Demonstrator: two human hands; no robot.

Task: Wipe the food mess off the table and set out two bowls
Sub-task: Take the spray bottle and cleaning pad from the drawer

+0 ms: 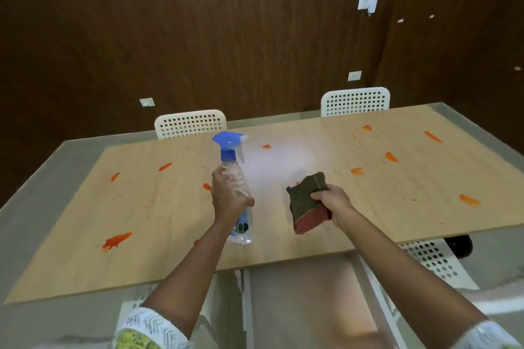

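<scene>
We see the left hand [229, 198] wrapped around the clear body of a spray bottle [236, 184], fingers curled round it, holding it upright above the table [283, 241]. Its blue nozzle points away from us and to the right, and a pale mist [278, 159] hangs over the middle of the tabletop just beyond it. The right hand [333, 207] grips a sponge [307, 202], dark green face up and reddish side toward us, lifted off the wood; thumb and fingers are closed on its right end.

The food mess is a scatter of orange smears [116, 241] across the light wood. On the left we count a large one near the front edge, two smaller ones farther back, and one just beside the left hand. On the right, several lie toward the far edge and one sits near the right edge [469, 200]. Fine orange specks dot the wood around them.

The tabletop has a grey border along its left and far sides. Its near edge runs across below both forearms. Between the two hands the wood is open, and the widest clean stretch lies in the middle under the mist.

Two white perforated chairs [190, 123] stand tucked against the far edge, well apart from each other, with a brown panelled wall [141, 37] behind. Another white chair [433, 261] shows under the near right corner.
</scene>
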